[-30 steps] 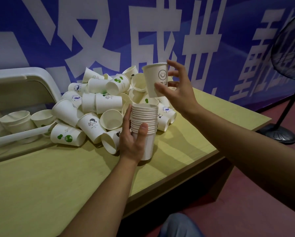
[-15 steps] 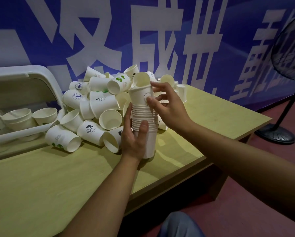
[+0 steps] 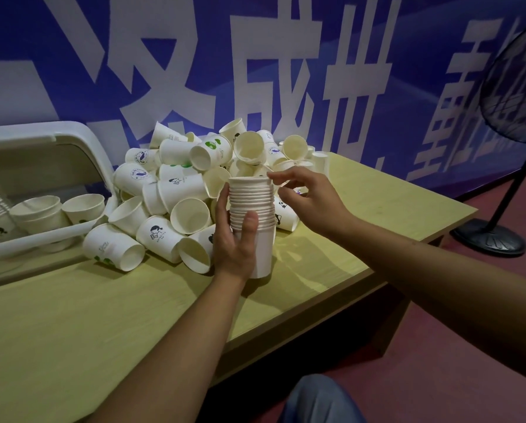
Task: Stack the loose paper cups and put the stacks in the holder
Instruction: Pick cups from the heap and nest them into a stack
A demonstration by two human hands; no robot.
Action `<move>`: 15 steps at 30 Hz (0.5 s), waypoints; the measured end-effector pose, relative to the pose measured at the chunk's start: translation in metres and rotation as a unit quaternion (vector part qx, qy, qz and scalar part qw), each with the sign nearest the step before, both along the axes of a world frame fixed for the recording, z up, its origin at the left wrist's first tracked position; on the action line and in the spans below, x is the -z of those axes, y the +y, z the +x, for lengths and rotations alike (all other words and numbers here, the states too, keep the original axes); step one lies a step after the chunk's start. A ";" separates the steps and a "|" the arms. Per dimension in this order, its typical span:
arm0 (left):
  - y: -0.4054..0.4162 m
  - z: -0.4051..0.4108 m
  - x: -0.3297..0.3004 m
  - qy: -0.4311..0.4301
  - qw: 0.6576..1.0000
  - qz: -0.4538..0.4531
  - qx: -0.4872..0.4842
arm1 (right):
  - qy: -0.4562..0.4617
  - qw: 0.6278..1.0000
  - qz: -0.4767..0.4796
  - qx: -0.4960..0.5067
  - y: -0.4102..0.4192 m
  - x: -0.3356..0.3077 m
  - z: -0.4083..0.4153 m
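Observation:
A stack of nested white paper cups [image 3: 251,203] stands upright on the yellow-green table [image 3: 72,315]. My left hand [image 3: 235,236] grips its lower part, thumb in front. My right hand [image 3: 307,196] is at the stack's right side, its fingertips touching the top rim, holding no separate cup. Behind the stack lies a pile of loose paper cups [image 3: 182,190], most on their sides, some printed with small logos. The white holder [image 3: 42,166] sits at the far left with a few cups [image 3: 57,209] inside.
A blue wall with large white characters runs behind the table. A black standing fan [image 3: 499,166] stands on the red floor to the right. The table's front edge runs diagonally below my arms. A knee in blue fabric [image 3: 319,401] shows at the bottom.
My right hand brought a smiley-printed cup down onto the stack and pushed it in. Its fingers now rest at the top rim. My left hand kept its grip.

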State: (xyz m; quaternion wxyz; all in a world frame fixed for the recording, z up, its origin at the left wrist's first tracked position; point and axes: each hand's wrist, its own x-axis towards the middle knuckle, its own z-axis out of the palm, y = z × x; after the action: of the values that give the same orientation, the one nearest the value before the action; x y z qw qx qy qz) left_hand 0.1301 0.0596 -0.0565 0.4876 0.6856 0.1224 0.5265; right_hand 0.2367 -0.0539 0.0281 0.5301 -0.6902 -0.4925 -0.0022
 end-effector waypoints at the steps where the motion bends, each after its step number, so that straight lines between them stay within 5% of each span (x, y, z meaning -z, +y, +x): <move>1: -0.001 -0.001 -0.002 0.006 1.000 0.003 0.000 | -0.001 1.000 -0.001 -0.003 -0.003 -0.002 0.000; 7: 0.009 -0.032 -0.016 -0.007 1.000 0.023 0.001 | -0.019 0.999 -0.026 -0.016 -0.008 0.008 0.002; 15: 0.015 -0.093 -0.006 -0.039 0.999 0.003 -0.004 | -0.151 0.967 -0.198 0.044 0.016 0.063 -0.006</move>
State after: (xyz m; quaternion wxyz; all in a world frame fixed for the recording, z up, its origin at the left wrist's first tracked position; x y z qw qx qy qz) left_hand 0.0369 0.0744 -0.0502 0.4877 0.6653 0.1046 0.5555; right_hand 0.2305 -0.0375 -0.0346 0.3017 -0.7943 -0.5264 -0.0317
